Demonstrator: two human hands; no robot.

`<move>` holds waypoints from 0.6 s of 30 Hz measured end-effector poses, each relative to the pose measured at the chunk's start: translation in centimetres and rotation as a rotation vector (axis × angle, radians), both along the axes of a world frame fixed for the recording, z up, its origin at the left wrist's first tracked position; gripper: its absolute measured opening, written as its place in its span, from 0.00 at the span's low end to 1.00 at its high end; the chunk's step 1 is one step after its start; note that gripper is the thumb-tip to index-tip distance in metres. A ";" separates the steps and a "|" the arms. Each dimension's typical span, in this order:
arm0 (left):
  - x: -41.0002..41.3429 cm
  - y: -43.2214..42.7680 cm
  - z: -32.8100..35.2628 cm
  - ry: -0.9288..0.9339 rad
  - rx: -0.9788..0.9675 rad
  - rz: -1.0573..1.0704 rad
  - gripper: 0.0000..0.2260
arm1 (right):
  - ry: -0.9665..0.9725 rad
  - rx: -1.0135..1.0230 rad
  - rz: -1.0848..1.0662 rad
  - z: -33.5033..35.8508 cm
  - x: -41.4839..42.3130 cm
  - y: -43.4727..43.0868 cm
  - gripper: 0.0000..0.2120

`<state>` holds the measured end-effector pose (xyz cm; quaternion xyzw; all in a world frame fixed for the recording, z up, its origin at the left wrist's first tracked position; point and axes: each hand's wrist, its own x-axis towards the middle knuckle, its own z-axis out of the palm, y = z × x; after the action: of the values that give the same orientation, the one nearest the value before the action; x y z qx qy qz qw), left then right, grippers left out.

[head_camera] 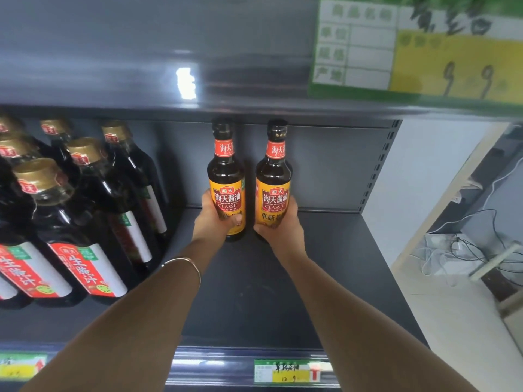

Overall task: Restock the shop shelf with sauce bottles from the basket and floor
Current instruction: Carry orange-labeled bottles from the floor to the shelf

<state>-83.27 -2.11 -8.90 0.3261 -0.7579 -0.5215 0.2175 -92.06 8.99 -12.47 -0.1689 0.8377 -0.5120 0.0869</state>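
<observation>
Two dark sauce bottles with orange labels and black caps stand upright side by side near the back of the dark grey shelf (325,267). My left hand (215,217) grips the lower part of the left bottle (226,171). My right hand (283,223) grips the lower part of the right bottle (274,171). Both bottle bases look to be on or just above the shelf board. The basket and floor bottles are out of view.
Several taller dark bottles with gold caps (85,210) fill the shelf's left part. The shelf above (141,66) hangs low over the bottle caps. Price tags (285,370) line the front rail. A white wall and cables (464,250) lie to the right.
</observation>
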 end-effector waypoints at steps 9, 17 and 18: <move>4.2 3.2 0.0 -0.204 -0.399 0.059 0.18 | 0.027 0.239 -0.059 2.3 3.5 6.9 0.28; 10.9 13.9 1.5 -0.307 -0.827 -0.524 0.10 | 0.141 0.455 -0.228 4.5 14.0 18.3 0.16; 11.5 15.6 1.4 -0.295 -0.859 -0.572 0.09 | 0.142 0.465 -0.251 4.6 15.2 20.1 0.16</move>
<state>-71.78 13.45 -7.46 0.0581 -0.9841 -0.1513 0.0720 -76.83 29.07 -7.87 -0.0747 0.9511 -0.2996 0.0002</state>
